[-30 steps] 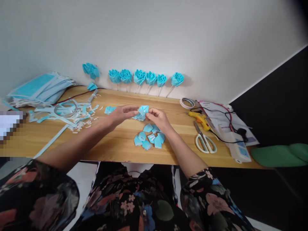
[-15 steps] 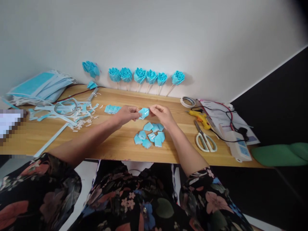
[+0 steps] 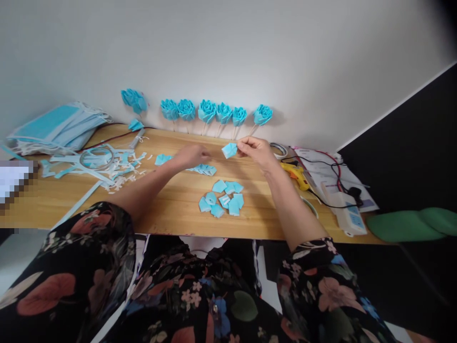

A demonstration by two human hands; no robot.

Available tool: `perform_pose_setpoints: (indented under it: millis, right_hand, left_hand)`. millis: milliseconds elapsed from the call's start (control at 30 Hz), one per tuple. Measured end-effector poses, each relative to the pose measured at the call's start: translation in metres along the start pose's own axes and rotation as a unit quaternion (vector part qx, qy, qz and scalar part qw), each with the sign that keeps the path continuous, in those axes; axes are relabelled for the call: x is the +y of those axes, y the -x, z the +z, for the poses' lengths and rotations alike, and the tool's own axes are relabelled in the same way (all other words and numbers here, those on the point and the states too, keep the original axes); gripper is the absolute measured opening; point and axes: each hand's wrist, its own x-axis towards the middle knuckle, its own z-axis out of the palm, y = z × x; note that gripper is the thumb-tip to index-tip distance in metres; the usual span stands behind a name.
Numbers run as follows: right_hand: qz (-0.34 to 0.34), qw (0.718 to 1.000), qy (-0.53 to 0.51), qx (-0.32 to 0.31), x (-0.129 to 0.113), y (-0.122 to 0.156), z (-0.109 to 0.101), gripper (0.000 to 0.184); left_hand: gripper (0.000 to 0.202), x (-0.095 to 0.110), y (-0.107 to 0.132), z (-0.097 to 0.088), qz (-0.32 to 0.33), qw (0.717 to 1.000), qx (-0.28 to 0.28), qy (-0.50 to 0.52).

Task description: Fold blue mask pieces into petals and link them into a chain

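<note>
My right hand (image 3: 253, 150) pinches a folded light-blue petal (image 3: 229, 150) above the back middle of the table. To its left is my left hand (image 3: 192, 156), fingers curled and pressed together; whatever they may hold is too small to make out. Under and beside that hand runs a row of overlapping blue petals (image 3: 203, 169), partly covered by it. A loose cluster of folded blue petals (image 3: 224, 199) lies nearer the table's front edge. Several blue fabric roses (image 3: 207, 111) on thin sticks lean on the wall behind.
At the left are stacked blue face masks (image 3: 53, 125), cut strips and scraps (image 3: 121, 164), and a ring-shaped roll (image 3: 96, 158). To the right lie a tape roll (image 3: 280, 151), a yellow glue gun (image 3: 297, 175), a corded power strip (image 3: 352, 216) and papers (image 3: 316, 164). My right forearm mostly hides the scissors (image 3: 310, 208).
My hands have parted. The right has carried the petal up and right, away from the left, which has shifted slightly back. The right forearm now covers most of the scissors.
</note>
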Motion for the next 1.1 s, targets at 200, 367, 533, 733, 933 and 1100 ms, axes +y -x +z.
perform_pose_setpoints:
  millis: [200, 367, 533, 733, 933, 1100]
  right_hand:
    - [0.075, 0.995, -0.062, -0.032, 0.027, 0.002, 0.003, 0.046]
    - [0.095, 0.989, -0.104, -0.044, 0.045, 0.008, 0.009, 0.043]
    - [0.106, 0.99, -0.067, -0.067, 0.049, 0.017, 0.009, 0.04]
    - [0.085, 0.992, -0.011, -0.097, 0.044, 0.023, 0.013, 0.032]
    - [0.061, 0.99, 0.049, -0.117, 0.041, 0.026, 0.019, 0.028]
    - [0.046, 0.99, 0.09, -0.1, 0.037, 0.027, 0.019, 0.024]
  left_hand:
    - [0.035, 0.002, -0.012, 0.009, 0.004, 0.99, -0.095, -0.105]
    - [0.028, -0.003, -0.012, 0.017, 0.015, 0.991, -0.085, -0.102]
    - [0.024, -0.006, -0.002, 0.012, 0.031, 0.997, -0.036, -0.055]
    - [0.017, 0.017, 0.015, -0.011, 0.075, 0.994, -0.032, 0.072]
    - [0.018, 0.025, 0.016, -0.011, 0.106, 0.992, -0.042, 0.063]
    - [0.02, 0.024, 0.016, -0.008, 0.129, 0.989, -0.058, 0.044]
